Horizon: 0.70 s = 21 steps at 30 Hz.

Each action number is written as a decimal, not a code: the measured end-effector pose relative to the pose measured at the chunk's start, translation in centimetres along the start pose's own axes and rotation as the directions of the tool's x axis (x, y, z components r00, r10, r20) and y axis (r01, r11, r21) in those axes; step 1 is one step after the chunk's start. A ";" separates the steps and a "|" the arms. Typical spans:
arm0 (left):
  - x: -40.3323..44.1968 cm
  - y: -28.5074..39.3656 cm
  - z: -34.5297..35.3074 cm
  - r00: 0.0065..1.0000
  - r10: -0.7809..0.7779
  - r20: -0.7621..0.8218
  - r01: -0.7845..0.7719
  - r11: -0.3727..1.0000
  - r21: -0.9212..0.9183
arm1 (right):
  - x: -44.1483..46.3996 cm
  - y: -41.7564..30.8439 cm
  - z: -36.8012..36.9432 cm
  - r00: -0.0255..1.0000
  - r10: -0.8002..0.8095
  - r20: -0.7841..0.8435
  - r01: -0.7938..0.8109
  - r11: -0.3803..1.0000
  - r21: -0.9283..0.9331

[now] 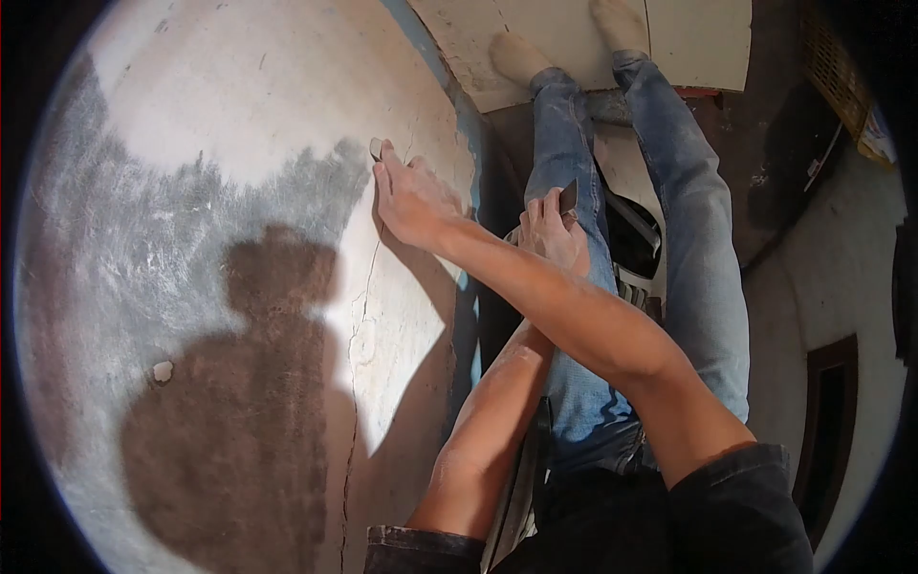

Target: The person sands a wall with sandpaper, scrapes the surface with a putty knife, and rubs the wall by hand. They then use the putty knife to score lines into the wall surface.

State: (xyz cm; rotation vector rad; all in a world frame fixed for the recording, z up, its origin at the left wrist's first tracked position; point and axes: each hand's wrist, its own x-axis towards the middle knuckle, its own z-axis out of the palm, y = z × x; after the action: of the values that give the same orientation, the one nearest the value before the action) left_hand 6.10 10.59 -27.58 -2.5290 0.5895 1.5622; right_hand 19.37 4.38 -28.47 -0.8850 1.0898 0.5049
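Observation:
My right hand (411, 196) reaches across to the wall (277, 91) on the left. Its fingers close on a small flat piece (376, 149) with a pale edge, whose kind I cannot make out; it is against or very close to the wall. Behind that forearm, my left hand (555, 234) rests by the jeans leg, fingers wrapped round a dark, flat, blade-like piece (569, 197). Part of the left hand's grip is hidden. Around the right hand, a grey rough patch (239, 206) meets smooth white surface, and a crack (354, 354) runs down the wall.
Outstretched jeans-clad legs (703, 239) end with the feet on a pale board (693, 43). Between the legs is a dark-and-white object (633, 230). At the upper right stands a yellow crate (834, 57). A shadow (239, 421) covers the lower wall.

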 end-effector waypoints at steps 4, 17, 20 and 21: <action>0.3 -0.8 0.8 1.000 0.025 -0.016 -0.025 0.999 -0.022 | -3.2 -0.4 0.3 0.995 -0.053 0.088 0.048 0.997 0.052; 0.0 -0.5 0.8 1.000 0.005 -0.016 -0.005 1.000 -0.006 | -3.5 -0.2 -0.8 0.984 -0.075 0.160 0.075 0.997 0.005; 0.2 -0.7 0.9 1.000 0.021 -0.017 -0.021 1.000 0.012 | -1.9 0.2 -1.0 0.994 -0.025 0.102 0.026 1.000 -0.008; 0.2 -0.8 1.0 0.999 0.028 -0.025 -0.027 0.999 0.016 | -2.0 0.1 -0.6 0.996 -0.022 0.086 0.022 1.000 0.005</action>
State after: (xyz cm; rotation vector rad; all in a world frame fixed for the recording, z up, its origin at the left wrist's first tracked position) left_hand 5.60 11.58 -28.32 -2.5432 0.6398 1.5311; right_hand 18.12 4.05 -26.79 -0.8635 1.0013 0.5179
